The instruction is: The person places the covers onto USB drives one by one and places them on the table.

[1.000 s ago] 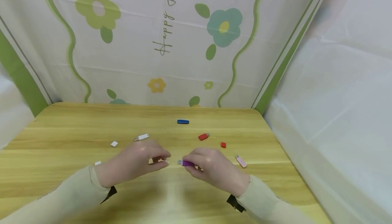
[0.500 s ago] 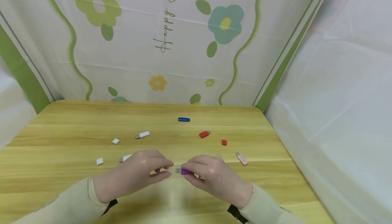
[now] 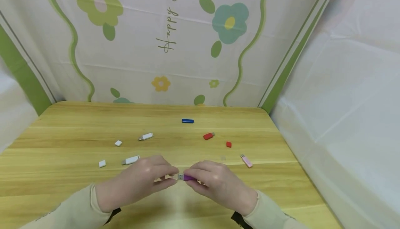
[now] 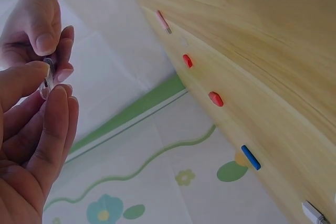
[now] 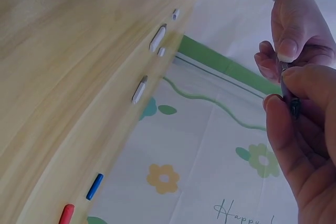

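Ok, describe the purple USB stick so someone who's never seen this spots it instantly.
Find the wooden table, near side. There, the right hand pinches the purple USB stick, its metal plug facing the left hand. Only it is purple; the red stick and pink stick lie on the wood.

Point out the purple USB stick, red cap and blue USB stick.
Purple USB stick (image 3: pixel 188 178): head view, on its purple body.
Red cap (image 3: pixel 229 144): head view, middle of its top.
Blue USB stick (image 3: pixel 188 121): head view, middle of its casing.
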`<move>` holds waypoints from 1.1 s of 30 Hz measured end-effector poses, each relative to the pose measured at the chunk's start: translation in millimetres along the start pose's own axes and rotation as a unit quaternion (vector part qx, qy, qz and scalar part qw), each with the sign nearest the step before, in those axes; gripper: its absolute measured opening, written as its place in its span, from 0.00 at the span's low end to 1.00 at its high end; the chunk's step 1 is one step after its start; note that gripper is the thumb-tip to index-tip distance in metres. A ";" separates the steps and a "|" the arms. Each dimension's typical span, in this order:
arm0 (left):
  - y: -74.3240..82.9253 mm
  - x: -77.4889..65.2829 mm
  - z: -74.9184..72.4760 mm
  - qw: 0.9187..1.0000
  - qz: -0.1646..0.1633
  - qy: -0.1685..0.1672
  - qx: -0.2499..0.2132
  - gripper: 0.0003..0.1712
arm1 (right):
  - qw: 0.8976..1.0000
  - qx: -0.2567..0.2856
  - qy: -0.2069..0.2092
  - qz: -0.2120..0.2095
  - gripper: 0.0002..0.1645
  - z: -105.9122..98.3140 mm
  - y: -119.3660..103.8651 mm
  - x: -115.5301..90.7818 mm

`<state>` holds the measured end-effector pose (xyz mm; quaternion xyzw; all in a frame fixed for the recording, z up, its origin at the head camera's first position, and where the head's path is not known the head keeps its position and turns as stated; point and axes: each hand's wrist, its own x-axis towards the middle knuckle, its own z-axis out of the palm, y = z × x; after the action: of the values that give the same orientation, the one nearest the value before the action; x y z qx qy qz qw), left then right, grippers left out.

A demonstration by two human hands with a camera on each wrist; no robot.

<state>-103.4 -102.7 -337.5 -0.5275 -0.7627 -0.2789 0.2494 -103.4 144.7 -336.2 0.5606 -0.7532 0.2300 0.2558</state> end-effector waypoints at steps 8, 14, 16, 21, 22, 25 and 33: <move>3.2 1.0 1.1 1.000 -0.001 0.003 -0.009 0.05 | 1.000 -0.003 0.009 -0.001 0.15 1.4 -0.2 0.7; 4.5 0.0 0.1 1.000 -0.011 -0.010 -0.006 0.15 | 1.000 -0.008 0.012 0.000 0.14 2.4 -0.3 0.2; 4.4 -0.1 0.8 1.000 -0.010 -0.005 -0.003 0.15 | 1.000 -0.007 0.014 0.004 0.14 2.6 -0.5 0.4; 3.8 -0.1 2.5 1.000 -0.006 0.009 0.007 0.15 | 1.000 -0.010 0.018 0.013 0.15 3.4 -0.9 1.4; 3.8 -0.2 2.7 1.000 -0.007 0.010 0.008 0.15 | 1.000 -0.013 0.018 0.015 0.15 3.7 -1.0 1.5; 4.0 -0.3 2.9 1.000 -0.012 0.010 0.011 0.15 | 0.999 -0.018 0.016 0.020 0.16 4.3 -1.5 1.5; 4.3 1.3 4.2 0.999 -0.007 0.030 0.013 0.10 | 0.999 -0.026 0.015 0.040 0.17 5.8 -3.9 2.5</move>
<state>-100.1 -97.6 -339.0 -0.5105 -0.7620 -0.2864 0.2770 -101.0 138.1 -338.8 0.5200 -0.7767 0.2287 0.2720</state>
